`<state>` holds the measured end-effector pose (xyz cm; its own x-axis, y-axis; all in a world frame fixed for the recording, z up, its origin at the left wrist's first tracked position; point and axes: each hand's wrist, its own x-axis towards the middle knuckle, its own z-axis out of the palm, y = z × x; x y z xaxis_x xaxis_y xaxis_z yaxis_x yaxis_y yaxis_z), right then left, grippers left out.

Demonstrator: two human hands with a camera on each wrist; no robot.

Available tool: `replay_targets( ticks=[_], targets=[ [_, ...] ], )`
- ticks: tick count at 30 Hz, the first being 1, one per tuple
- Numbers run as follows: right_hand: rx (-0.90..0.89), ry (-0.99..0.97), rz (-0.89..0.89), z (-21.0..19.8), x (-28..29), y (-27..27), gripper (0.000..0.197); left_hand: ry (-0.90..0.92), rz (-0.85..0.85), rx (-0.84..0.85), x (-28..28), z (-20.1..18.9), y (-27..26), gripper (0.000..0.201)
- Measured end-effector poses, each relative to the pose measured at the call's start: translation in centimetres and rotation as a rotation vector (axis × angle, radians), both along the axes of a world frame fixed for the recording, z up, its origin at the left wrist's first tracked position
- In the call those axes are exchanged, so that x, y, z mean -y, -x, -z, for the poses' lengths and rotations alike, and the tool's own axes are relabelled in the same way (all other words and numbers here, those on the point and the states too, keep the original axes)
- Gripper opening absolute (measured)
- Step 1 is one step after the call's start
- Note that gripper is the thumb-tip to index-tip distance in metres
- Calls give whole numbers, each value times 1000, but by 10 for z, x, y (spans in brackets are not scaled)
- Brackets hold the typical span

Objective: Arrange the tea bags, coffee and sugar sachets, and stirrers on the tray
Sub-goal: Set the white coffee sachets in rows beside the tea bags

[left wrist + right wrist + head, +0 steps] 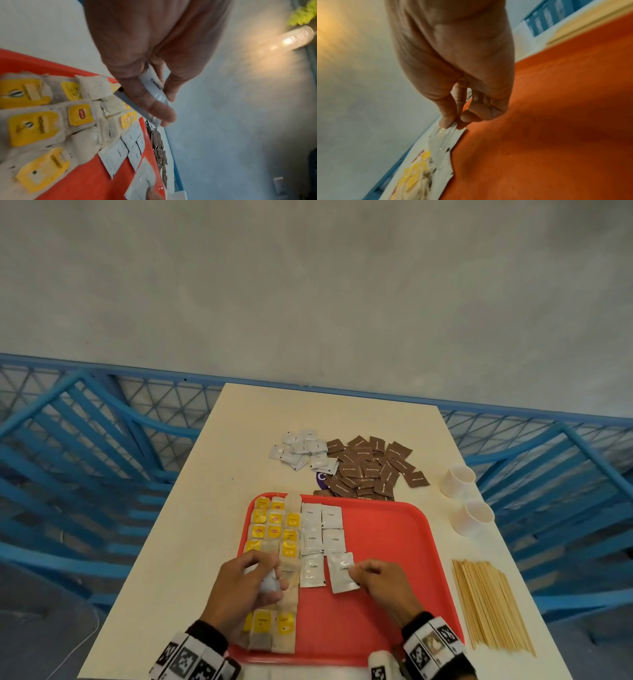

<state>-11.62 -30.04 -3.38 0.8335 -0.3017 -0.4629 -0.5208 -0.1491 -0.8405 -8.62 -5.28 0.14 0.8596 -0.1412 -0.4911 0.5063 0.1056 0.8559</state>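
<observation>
Pinching a white "Coffee" sachet in right hand over red tray; gripping more sachets in left hand near "Lipton" tea bags.

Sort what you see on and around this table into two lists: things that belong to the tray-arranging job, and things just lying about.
Job:
tray
tea bags
coffee sachets
brown sachets
stirrers

Lying about:
two white cups
purple packet
blue chairs

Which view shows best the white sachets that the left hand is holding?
The left wrist view: the coffee sachets sit clearly between thumb and fingers. The head view shows only a blurred white patch; the right wrist view does not show them.
</observation>
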Motion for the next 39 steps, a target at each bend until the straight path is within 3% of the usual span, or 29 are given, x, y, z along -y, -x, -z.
replay_targets(
  ticks=[8,20,26,30,33,36,39],
  targets=[
    [-128,258,3,34,-3,-18,18,-21,-1,2,-18,2,3,24],
    [-126,455,-133,32,-11,-8,36,11,20,-22,-10,3,7,24],
    [-93,499,-165,37,-13,-11,32,32,1,-33,-5,-3,7,42],
    [-79,489,-168,37,-12,-11,33,79,-7,-78,-1,-10,7,38],
    [-57,481,-129,31,-8,-9,27,215,-49,-159,3,-16,6,28],
    [95,447,-93,5,-11,-6,17,311,-56,-209,10,-24,5,20],
    [291,165,-238,-40,-27,-1,23,339,-19,-215,20,-34,4,20]
  ],
)
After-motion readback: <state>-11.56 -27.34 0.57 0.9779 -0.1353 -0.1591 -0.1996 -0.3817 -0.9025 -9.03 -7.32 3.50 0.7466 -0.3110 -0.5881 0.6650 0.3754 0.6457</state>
